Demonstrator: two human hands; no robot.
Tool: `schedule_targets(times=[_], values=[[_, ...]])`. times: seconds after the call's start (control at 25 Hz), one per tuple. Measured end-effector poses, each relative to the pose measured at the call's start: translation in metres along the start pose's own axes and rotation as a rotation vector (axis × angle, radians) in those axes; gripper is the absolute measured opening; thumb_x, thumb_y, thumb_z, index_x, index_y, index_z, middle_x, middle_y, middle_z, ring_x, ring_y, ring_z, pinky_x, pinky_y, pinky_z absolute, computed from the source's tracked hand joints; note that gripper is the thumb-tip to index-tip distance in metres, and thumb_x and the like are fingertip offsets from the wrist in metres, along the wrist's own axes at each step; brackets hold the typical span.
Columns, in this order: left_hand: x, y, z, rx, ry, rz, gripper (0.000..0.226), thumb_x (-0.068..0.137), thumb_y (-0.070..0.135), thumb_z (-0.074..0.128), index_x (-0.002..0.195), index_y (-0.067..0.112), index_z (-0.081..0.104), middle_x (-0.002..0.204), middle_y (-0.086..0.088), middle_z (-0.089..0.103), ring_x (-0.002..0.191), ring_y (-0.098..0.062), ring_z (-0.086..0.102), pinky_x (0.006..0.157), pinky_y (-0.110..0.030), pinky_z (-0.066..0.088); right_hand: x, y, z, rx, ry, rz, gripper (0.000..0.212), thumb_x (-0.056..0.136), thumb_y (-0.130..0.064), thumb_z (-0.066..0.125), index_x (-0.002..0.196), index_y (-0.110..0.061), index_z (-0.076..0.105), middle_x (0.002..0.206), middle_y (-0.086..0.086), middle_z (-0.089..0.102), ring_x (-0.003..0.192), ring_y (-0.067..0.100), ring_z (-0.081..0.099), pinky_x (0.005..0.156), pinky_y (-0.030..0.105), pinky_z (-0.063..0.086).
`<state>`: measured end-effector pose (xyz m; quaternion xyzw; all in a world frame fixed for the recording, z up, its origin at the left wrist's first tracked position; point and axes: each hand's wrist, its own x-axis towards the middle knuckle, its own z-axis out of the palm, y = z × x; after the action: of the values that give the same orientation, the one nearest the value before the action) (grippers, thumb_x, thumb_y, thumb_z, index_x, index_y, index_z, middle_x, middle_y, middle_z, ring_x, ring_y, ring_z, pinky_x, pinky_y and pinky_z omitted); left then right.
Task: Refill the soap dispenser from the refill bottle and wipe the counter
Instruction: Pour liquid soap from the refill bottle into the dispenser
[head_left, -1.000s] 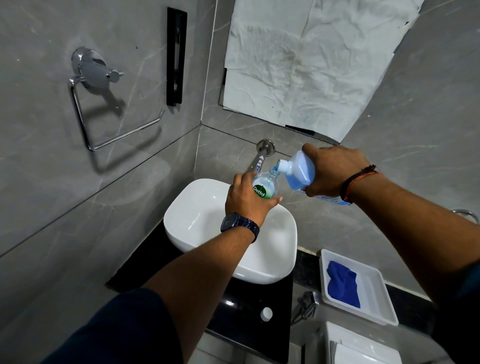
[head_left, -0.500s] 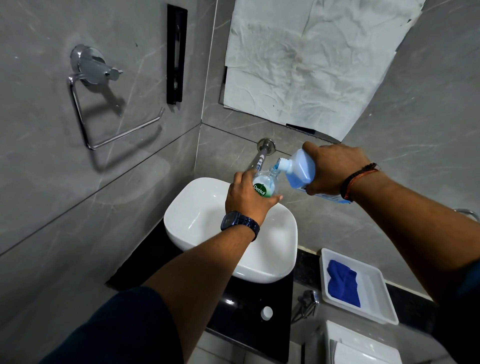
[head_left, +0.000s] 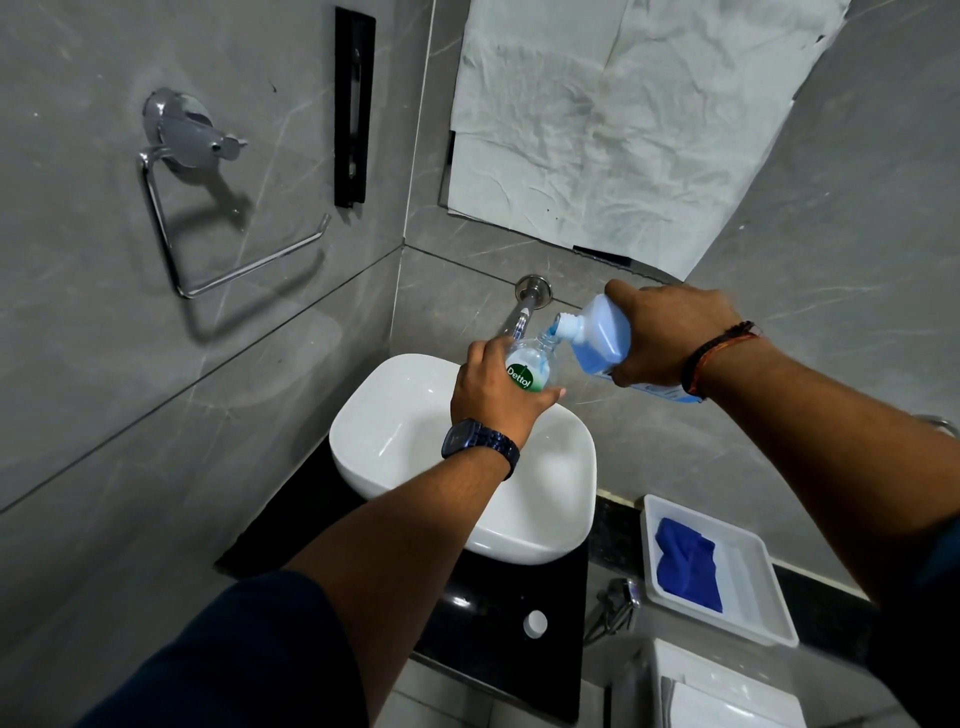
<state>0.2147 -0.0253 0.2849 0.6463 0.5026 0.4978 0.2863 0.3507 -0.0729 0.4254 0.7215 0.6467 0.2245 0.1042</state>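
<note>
Two hands work over one white basin (head_left: 415, 415). The left hand (head_left: 493, 395) grips the one clear dispenser (head_left: 532, 364); the right hand (head_left: 670, 332) grips one tilted refill bottle (head_left: 597, 332), its spout at the dispenser's mouth. One white cap (head_left: 535, 623) lies near on the black counter (head_left: 498, 597). Right, one tray (head_left: 753, 597) holds one blue cloth (head_left: 688, 569).

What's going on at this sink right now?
A person is pouring blue liquid soap over the white basin. The right hand tilts the refill bottle so its spout meets the open neck of the Dettol dispenser, held by the left hand. A blue cloth lies in a white tray; a white cap sits on the black counter.
</note>
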Motion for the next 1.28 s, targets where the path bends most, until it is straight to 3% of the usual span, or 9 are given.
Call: schedule_targets(times=[0.28, 0.56, 0.96, 1.28], values=[[0.0, 0.0, 0.0, 0.002, -0.001, 0.002, 0.081, 0.048, 0.048, 0.088, 0.116, 0.021, 0.054, 0.113, 0.002, 0.055, 0.097, -0.022, 0.057, 0.071, -0.029, 0.046, -0.001, -0.001, -0.002, -0.004, -0.011, 0.005, 0.073, 0.056, -0.052, 0.078, 0.113, -0.029, 0.037, 0.093, 0.002, 0.064, 0.072, 0.024, 0.048, 0.063, 0.032, 0.04], [0.001, 0.002, -0.002, -0.002, -0.003, -0.001, 0.081, 0.049, 0.048, 0.088, 0.117, 0.021, 0.054, 0.114, 0.002, 0.055, 0.098, -0.021, 0.057, 0.072, -0.03, 0.047, 0.004, 0.0, 0.0, -0.004, -0.022, 0.014, 0.073, 0.053, -0.054, 0.077, 0.11, -0.031, 0.037, 0.091, 0.001, 0.064, 0.073, 0.024, 0.052, 0.065, 0.035, 0.045], [0.007, 0.001, -0.004, -0.016, 0.008, -0.014, 0.079, 0.046, 0.05, 0.088, 0.113, 0.022, 0.056, 0.113, 0.004, 0.056, 0.096, -0.017, 0.058, 0.071, -0.023, 0.041, 0.007, -0.002, -0.009, -0.015, -0.002, 0.011, 0.065, 0.052, -0.052, 0.074, 0.101, -0.03, 0.037, 0.084, 0.0, 0.061, 0.068, 0.027, 0.049, 0.059, 0.033, 0.037], [0.011, 0.0, -0.008, -0.015, 0.022, -0.015, 0.08, 0.045, 0.05, 0.088, 0.113, 0.021, 0.056, 0.112, 0.003, 0.056, 0.095, -0.017, 0.058, 0.071, -0.023, 0.04, 0.008, -0.007, -0.015, -0.008, -0.016, 0.009, 0.066, 0.054, -0.05, 0.075, 0.104, -0.029, 0.038, 0.077, -0.004, 0.049, 0.069, 0.026, 0.047, 0.062, 0.033, 0.037]])
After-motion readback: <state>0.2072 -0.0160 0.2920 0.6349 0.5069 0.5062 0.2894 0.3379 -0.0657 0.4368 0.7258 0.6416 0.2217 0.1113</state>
